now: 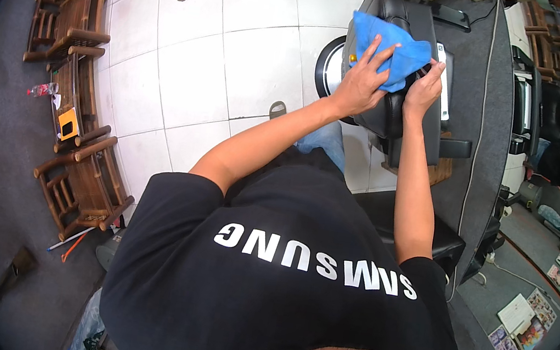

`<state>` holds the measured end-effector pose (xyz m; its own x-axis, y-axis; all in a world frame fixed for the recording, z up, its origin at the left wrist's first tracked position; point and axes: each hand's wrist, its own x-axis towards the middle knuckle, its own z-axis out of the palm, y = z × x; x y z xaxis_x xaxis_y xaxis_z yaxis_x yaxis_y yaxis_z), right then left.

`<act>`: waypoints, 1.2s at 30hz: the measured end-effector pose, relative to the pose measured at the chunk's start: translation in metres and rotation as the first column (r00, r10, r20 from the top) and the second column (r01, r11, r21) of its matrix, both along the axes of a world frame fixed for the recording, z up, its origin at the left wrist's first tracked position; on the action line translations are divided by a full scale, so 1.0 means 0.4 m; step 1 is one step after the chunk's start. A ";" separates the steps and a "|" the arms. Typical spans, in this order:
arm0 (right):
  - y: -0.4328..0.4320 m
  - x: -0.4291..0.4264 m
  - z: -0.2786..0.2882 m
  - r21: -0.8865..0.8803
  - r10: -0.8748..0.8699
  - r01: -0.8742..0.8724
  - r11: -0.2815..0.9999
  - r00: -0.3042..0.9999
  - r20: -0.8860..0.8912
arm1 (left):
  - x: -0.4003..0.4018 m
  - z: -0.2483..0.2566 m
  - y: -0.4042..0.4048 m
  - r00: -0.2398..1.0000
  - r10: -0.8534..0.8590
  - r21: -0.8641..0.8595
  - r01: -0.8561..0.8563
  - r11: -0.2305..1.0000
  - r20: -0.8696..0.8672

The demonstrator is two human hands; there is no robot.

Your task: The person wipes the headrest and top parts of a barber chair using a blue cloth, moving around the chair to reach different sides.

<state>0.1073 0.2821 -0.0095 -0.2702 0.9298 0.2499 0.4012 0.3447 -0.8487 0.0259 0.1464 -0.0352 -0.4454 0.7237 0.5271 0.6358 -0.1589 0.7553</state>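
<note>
A blue cloth [389, 45] lies bunched over the top of a black padded salon chair [394, 8] in front of me. My left hand [362, 84] presses down on the cloth, its fingers spread over it and partly sunk into the folds. My right hand [424, 90] is curled at the right side of the chair back, fingertips at the cloth's corner. Whether those fingers pinch the cloth or the chair's edge is hidden. The round chrome base [331, 69] of the chair shows to the left of the padding.
Bamboo chairs [82, 185] line the left side, with a plastic bottle [43, 89] on a bamboo table [75, 87] between them. At right run a grey surface [466, 94] with a white cable [480, 122] and a mirror [532, 210]. A black padded seat [443, 235] stands near my right arm.
</note>
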 end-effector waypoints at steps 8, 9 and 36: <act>-0.008 -0.013 0.016 -0.039 0.116 -0.119 0.992 0.991 -0.069 | 0.060 -0.067 -0.174 0.936 -0.220 -0.047 0.241 0.969 0.275; -0.009 -0.014 0.024 -0.041 0.121 -0.124 0.991 0.990 -0.066 | 0.056 -0.071 -0.202 0.863 -0.233 -0.033 0.277 0.960 0.447; -0.040 -0.009 0.022 -0.169 -0.006 -0.013 0.986 0.994 -0.112 | -0.327 0.261 -0.189 0.227 -0.053 0.065 -0.045 0.997 0.972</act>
<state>0.1038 0.2660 -0.0006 -0.2527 0.9603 0.1179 0.2994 0.1935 -0.9343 -0.1050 0.0708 0.0691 -0.6469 0.7141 -0.2675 -0.5830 -0.2369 0.7772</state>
